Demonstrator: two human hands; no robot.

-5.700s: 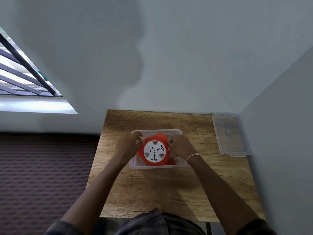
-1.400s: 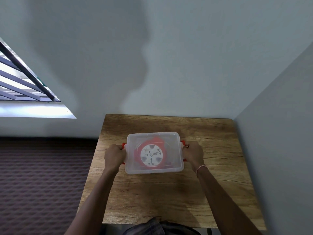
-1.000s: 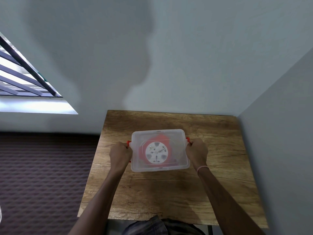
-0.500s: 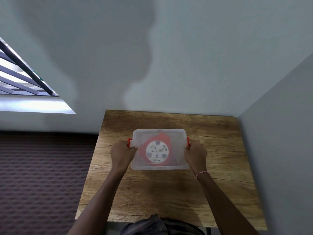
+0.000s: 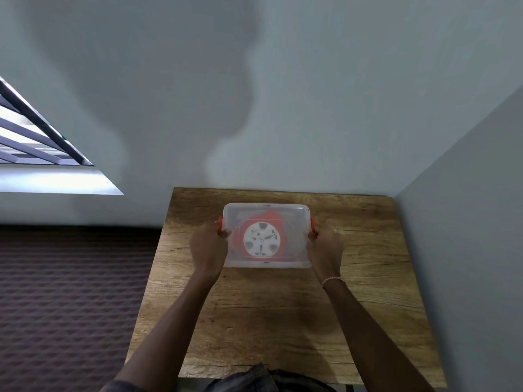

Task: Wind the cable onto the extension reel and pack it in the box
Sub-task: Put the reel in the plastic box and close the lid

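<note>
While the clear rectangular plastic box [image 5: 266, 263] sits on the far half of the wood-grain surface [image 5: 283, 321], its clear lid [image 5: 295, 215] lies on top. Through the lid shows the round red extension reel with a white socket face [image 5: 261, 239], lying flat inside the box. The left grip [image 5: 209, 247] curls round the box's left end at a small red latch [image 5: 220, 224]. The right grip [image 5: 325, 247], a thin bracelet [image 5: 332, 279] at its wrist, curls round the right end at the matching right-hand latch [image 5: 312, 224]. The cable itself cannot be made out.
</note>
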